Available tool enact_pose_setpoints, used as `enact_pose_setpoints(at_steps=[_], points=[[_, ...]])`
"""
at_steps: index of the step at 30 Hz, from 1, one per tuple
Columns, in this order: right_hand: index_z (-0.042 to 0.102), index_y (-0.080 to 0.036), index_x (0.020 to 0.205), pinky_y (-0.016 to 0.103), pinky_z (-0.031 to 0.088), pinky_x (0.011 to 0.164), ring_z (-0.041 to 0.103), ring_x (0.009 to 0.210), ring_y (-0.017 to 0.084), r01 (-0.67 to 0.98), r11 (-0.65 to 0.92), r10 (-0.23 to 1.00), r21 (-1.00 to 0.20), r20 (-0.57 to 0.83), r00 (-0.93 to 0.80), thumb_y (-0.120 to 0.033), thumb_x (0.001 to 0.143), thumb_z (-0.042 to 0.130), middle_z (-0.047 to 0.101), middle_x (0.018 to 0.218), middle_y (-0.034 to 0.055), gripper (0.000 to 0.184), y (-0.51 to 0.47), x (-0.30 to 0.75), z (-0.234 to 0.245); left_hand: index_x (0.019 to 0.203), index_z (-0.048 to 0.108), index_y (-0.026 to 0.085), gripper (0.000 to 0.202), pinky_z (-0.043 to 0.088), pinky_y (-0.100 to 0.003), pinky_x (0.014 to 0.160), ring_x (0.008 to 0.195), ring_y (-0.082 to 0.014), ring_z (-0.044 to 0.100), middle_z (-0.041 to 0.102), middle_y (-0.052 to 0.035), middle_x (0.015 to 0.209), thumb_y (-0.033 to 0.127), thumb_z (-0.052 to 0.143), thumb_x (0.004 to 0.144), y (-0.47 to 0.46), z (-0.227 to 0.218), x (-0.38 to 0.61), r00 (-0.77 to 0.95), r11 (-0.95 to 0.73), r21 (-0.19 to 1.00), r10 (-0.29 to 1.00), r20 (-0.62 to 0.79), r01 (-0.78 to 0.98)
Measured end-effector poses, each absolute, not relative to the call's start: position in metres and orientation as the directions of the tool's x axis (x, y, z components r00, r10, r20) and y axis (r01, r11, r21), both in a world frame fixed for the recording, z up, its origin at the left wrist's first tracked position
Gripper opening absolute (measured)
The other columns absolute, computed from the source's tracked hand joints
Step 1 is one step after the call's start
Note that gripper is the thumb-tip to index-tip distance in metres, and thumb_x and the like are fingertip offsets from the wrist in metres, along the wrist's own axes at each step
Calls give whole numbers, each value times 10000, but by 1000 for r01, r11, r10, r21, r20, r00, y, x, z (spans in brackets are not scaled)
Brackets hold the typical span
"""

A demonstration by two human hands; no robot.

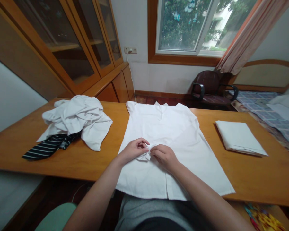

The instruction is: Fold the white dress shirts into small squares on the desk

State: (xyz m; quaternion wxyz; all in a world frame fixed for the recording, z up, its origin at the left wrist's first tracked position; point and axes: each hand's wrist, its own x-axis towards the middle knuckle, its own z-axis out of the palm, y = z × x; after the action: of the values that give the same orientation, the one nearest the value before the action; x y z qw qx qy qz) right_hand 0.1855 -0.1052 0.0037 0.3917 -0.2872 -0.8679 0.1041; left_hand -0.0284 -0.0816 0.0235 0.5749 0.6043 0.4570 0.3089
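Note:
A white shirt [183,144] lies spread out on the wooden table in front of me, its collar end toward the far edge. Near its middle, my left hand [135,149] pinches a bunched bit of the white cloth, fingers curled. Close beside it on the right, my right hand [165,156] is closed on the same gathered fabric, thumb and fingertips together. The two hands' fingertips nearly meet. Whether the bunched piece is a sleeve end or part of the shirt front, I cannot tell. The shirt's near hem hangs by the table's front edge.
On the table [91,166], a crumpled white garment [79,117] lies left with a black striped tie [48,146] under it. A folded white garment [240,138] lies right. Beyond stand a glass-door cabinet [103,72] and a brown armchair [208,85]. A green stool [56,218] is below left.

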Motion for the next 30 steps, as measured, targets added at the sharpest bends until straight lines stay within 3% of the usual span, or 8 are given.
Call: enact_pose_setpoints(at_steps=[19,30], points=[[700,-245,945,251,512,707,671,796,148,389,764,644,-515,581,-498,-86,900,575,719,931,41,207,-101,188,4,992,628,171,348,478,-243,700,741,-123,611,616,16,798,340,776,726,-83,25,-28,349,80,987,929,-123,136],[719,-245,915,251,497,660,664,753,147,413,760,649,-501,601,-466,-112,909,566,724,900,35,203,-102,187,7,971,671,160,295,464,-241,678,737,-126,597,645,-11,825,332,764,750,-83,21,-30,393,49,980,911,-124,195]])
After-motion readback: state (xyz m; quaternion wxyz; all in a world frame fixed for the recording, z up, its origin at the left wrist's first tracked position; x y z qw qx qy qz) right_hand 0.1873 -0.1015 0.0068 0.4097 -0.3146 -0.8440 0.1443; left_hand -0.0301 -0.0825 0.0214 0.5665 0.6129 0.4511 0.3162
